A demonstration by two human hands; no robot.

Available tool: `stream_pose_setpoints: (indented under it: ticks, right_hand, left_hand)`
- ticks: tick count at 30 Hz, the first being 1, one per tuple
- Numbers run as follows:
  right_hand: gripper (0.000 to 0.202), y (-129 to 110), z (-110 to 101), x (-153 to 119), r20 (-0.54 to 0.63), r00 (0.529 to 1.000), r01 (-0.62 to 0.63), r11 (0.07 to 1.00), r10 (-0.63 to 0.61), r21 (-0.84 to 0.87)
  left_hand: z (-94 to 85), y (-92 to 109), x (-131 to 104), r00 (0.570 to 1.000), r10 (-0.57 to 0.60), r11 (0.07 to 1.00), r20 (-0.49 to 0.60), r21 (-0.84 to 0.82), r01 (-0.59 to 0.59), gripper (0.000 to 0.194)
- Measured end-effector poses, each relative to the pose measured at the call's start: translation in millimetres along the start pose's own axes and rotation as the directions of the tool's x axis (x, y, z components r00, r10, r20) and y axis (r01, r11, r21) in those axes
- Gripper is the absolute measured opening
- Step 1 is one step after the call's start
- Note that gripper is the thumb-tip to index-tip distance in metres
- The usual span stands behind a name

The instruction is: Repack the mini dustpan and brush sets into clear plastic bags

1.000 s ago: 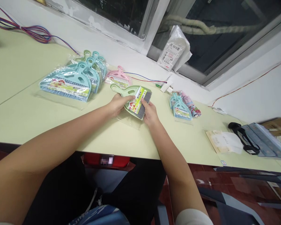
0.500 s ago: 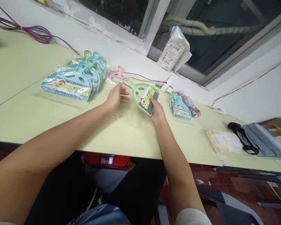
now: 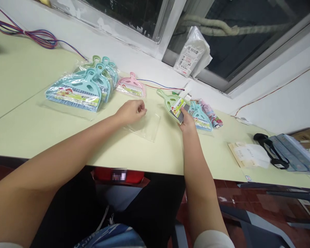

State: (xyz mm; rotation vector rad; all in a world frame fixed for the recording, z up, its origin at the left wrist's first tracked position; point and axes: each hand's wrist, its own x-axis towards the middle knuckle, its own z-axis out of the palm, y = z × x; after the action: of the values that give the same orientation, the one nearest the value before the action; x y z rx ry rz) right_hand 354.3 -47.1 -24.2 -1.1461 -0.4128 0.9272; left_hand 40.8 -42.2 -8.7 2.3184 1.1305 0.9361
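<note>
My right hand [image 3: 187, 120] holds a green dustpan with a grey brush [image 3: 172, 101] by its wide end, thumb on the yellow label, its handle pointing up and left. My left hand [image 3: 133, 112] has its fingers curled together at the edge of a clear plastic bag [image 3: 147, 125] on the table; what is between the fingertips, if anything, is too small to tell. Behind it lies a pink dustpan set [image 3: 131, 84]. Several wrapped blue and green sets [image 3: 77, 89] are piled at the left. Smaller blue sets [image 3: 202, 119] lie just beyond my right hand.
A coil of red and blue cable [image 3: 40, 38] lies at the back left. A white plastic package [image 3: 189, 57] leans on the window. To the right are a flat packet [image 3: 248, 155], a black strap item [image 3: 272, 153] and blue boxes [image 3: 294, 151].
My right hand has moved right with the green dustpan, near the small blue sets. My left hand has gone from spread fingers to curled ones and shifted slightly. The clear bag is more exposed.
</note>
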Motion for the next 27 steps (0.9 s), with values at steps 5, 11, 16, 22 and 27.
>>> stream_pose_setpoints:
  ticks: [5,11,16,22,27]
  right_hand:
    - [0.023,0,-1,2,-0.006,1.0,-0.009,1.0,0.009,0.001]
    - [0.02,-1,0,-2,0.01,1.0,-0.009,1.0,0.009,0.029]
    - [0.022,-3,-1,-3,-0.009,1.0,0.006,1.0,-0.006,0.023]
    - [0.024,-1,0,-5,-0.007,1.0,0.016,1.0,-0.016,0.014]
    - [0.023,-1,3,-9,0.009,1.0,0.014,1.0,-0.014,0.015]
  left_hand:
    - [12.8,11,-9,0.948,0.244,0.961,0.205,0.081,-0.265,0.028]
    - [19.8,16,-14,0.963,0.199,0.971,0.182,0.093,-0.219,0.026]
    - [23.7,35,-18,0.989,0.049,0.978,0.138,0.195,-0.075,0.033]
    - [31.1,40,-21,0.975,-0.108,0.942,0.194,0.333,0.039,0.047]
    - [28.4,30,-20,0.975,-0.123,0.949,0.183,0.31,0.062,0.038]
